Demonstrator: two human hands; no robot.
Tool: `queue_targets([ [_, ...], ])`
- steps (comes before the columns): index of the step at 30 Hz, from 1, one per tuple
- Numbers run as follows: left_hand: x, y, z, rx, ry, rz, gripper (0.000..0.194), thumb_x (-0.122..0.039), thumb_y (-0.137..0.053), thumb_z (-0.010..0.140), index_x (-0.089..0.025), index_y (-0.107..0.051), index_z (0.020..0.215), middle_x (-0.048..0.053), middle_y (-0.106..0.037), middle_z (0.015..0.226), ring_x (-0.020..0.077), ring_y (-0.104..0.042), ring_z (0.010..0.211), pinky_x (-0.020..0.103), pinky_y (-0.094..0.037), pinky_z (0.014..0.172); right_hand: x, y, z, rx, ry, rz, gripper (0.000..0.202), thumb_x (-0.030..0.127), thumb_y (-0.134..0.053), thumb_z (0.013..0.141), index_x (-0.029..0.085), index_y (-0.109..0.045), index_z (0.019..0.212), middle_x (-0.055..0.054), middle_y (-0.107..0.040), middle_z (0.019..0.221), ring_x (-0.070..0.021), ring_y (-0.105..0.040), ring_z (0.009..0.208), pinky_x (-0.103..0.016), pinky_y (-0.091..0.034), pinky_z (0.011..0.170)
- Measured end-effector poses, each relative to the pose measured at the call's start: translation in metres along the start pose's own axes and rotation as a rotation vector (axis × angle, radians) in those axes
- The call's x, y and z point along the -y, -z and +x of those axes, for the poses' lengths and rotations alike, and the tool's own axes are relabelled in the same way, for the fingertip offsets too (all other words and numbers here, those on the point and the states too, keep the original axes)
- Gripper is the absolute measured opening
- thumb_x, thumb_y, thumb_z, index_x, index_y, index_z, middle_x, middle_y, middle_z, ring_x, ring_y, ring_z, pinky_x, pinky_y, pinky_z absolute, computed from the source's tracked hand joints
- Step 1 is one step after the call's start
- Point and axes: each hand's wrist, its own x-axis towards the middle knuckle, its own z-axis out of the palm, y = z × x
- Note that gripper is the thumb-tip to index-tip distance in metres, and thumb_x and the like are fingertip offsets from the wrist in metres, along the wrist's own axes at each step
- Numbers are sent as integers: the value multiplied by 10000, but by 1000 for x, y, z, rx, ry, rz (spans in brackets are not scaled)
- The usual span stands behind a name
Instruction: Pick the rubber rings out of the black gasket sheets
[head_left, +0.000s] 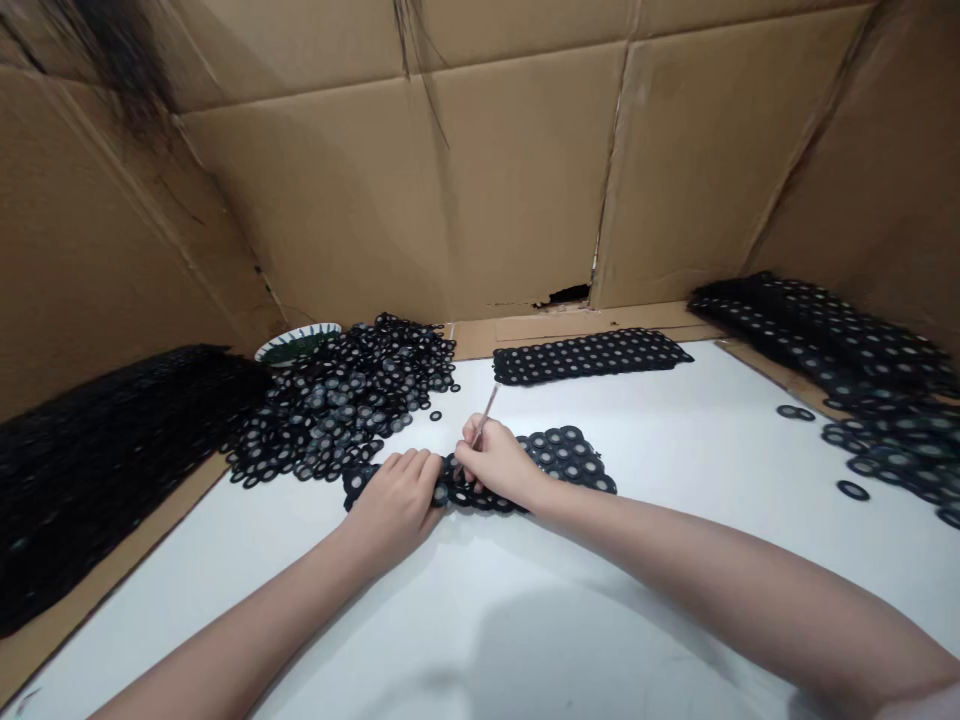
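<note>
A black sheet of joined rings (566, 455) lies on the white table in front of me. My left hand (405, 490) is closed on its left part, fingers curled over the edge. Pinched in my right hand (491, 460) is a thin stick-like tool (487, 408), slanting up to the right. Its lower end is at the middle of the sheet, between my two hands, and the tip is hidden by fingers and rings.
Loose black rings (337, 395) are heaped at the back left by a striped bowl (298, 343). A finished-looking ring strip (592, 356) lies behind. Black stacks (97, 450) stand left; more ring sheets (832, 330) and loose rings are right. Cardboard walls (517, 190) surround the table (375, 640).
</note>
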Motion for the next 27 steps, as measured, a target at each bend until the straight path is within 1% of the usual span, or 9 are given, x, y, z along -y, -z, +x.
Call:
queue_targets([
  [3, 1, 1, -1, 9, 21, -78, 70, -155, -435, 699, -165, -423, 766, 51, -526, 761, 208, -472, 720, 333, -380, 648, 0, 0, -1, 1, 26, -51, 83, 156, -419, 672, 207, -358, 698, 74, -455, 425, -90, -458, 368, -182, -380, 366],
  [6, 2, 0, -2, -17, 42, -130, 93, -119, -423, 687, -169, -411, 764, 42, -521, 751, 194, -466, 710, 315, -375, 638, 1, 0, -2, 11, 0, -41, 97, 147, -416, 671, 208, -345, 698, 80, -451, 416, -85, -439, 350, -179, -370, 355],
  [10, 2, -3, -3, -91, 6, -115, 125, -67, -372, 687, -169, -412, 748, 32, -510, 703, 177, -456, 662, 304, -367, 617, 5, -1, -3, 16, -27, -6, 122, 127, -421, 657, 210, -340, 693, 87, -438, 399, -83, -423, 338, -164, -344, 326],
  [13, 3, -4, -4, -129, -34, -104, 141, -59, -358, 695, -166, -424, 758, 32, -514, 694, 174, -459, 652, 300, -367, 610, 6, -1, -3, 5, -68, 48, 132, 121, -421, 654, 212, -333, 689, 91, -435, 392, -82, -407, 318, -163, -335, 299],
  [17, 5, -4, -4, -151, -55, -106, 138, -66, -383, 697, -152, -443, 788, 43, -535, 708, 184, -479, 672, 306, -373, 617, 5, -1, -2, -37, -116, 123, 140, 118, -415, 655, 215, -320, 689, 98, -431, 388, -88, -413, 305, -171, -345, 284],
  [27, 4, -3, -2, -180, -98, -77, 115, -71, -376, 728, -147, -446, 776, 40, -538, 696, 180, -483, 662, 308, -378, 618, 3, -2, -3, -43, -86, 115, 126, 137, -417, 653, 217, -329, 695, 96, -427, 400, -91, -417, 323, -173, -346, 291],
])
